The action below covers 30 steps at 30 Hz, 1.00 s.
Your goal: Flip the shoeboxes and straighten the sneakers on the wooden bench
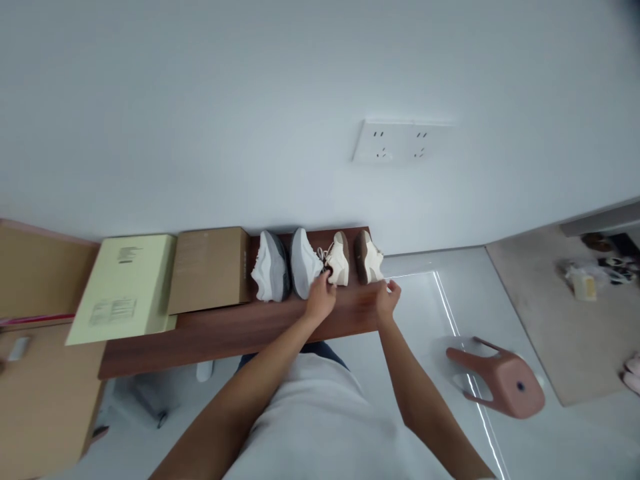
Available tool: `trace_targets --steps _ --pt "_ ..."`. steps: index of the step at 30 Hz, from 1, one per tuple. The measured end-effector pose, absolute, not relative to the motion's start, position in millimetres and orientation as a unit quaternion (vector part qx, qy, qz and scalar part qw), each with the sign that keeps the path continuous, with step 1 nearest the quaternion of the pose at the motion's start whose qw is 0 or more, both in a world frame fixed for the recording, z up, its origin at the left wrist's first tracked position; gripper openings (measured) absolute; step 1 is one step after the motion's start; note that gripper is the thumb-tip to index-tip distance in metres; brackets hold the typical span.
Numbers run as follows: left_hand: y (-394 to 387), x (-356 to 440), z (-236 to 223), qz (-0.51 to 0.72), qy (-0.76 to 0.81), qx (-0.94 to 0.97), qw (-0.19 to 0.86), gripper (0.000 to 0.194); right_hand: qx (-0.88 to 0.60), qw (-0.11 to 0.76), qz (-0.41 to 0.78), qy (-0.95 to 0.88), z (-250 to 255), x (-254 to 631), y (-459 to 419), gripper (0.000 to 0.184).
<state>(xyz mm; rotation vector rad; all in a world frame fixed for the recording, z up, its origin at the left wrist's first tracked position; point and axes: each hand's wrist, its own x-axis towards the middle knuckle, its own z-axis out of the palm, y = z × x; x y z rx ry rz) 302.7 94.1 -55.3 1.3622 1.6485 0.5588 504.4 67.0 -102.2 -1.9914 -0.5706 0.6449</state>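
A pair of cream sneakers with brown soles lies at the right end of a dark red-brown wooden shelf [220, 333], soles turned sideways. My left hand [321, 297] pinches the near end of the left cream sneaker [339, 259], close to its laces. The fingers of my right hand [387, 300] are curled at the near end of the right cream sneaker [373, 261] and touch it; part of the grip is hidden. Just left of them, a grey-and-white sneaker [306, 263] stands beside its mate [270, 267], near my left hand.
A brown cardboard box [210, 267] and a pale yellow box [123, 287] sit on the shelf's left part. Larger cartons [45, 393] stand at far left. Sockets [400, 142] are on the wall behind. A pink-brown stool [515, 387] is on the floor at right, near a mat [545, 313].
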Motion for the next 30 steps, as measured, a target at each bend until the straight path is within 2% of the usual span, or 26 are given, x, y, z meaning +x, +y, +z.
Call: trace_targets --steps 2,4,6,8,10,12,21,25,27,30 --pt "84.7 261.5 -47.7 0.203 0.735 0.576 0.294 0.057 -0.802 0.445 0.252 -0.310 -98.3 479.5 48.6 0.044" --pt "82.0 221.3 -46.9 0.139 0.819 0.517 0.208 0.071 -0.742 0.410 0.314 -0.428 -94.4 444.2 40.7 0.047" --pt "86.4 191.9 -52.4 0.104 0.851 0.463 0.226 0.089 -0.665 0.345 0.390 -0.535 -90.9 406.7 47.3 0.055" --pt "94.3 177.1 -60.9 0.082 0.852 0.429 0.287 0.104 -0.656 0.256 0.423 -0.570 -88.5 376.1 64.2 0.076" --pt "101.1 174.7 -68.4 0.066 0.852 0.410 0.319 0.112 -0.668 0.182 0.441 -0.571 -87.7 357.7 82.0 0.099" --pt "103.3 179.5 -72.6 0.060 0.856 0.407 0.313 0.115 -0.677 0.155 0.438 -0.571 -88.3 351.6 91.8 0.109" --pt "88.6 201.1 -71.1 0.065 0.833 0.442 0.326 0.116 -0.717 0.165 0.380 -0.561 -96.6 367.4 61.8 0.115" --pt "90.9 193.2 -57.3 0.092 0.811 0.439 0.377 0.113 -0.714 0.172 0.389 -0.556 -95.8 372.6 63.8 0.108" --pt "84.4 186.3 -40.0 0.111 0.810 0.428 0.385 0.102 -0.715 0.193 0.380 -0.553 -92.0 377.5 62.1 0.098" --pt "50.9 169.4 0.6 0.173 0.758 0.425 0.464 0.069 -0.710 0.263 0.329 -0.565 -82.4 390.0 48.0 0.081"
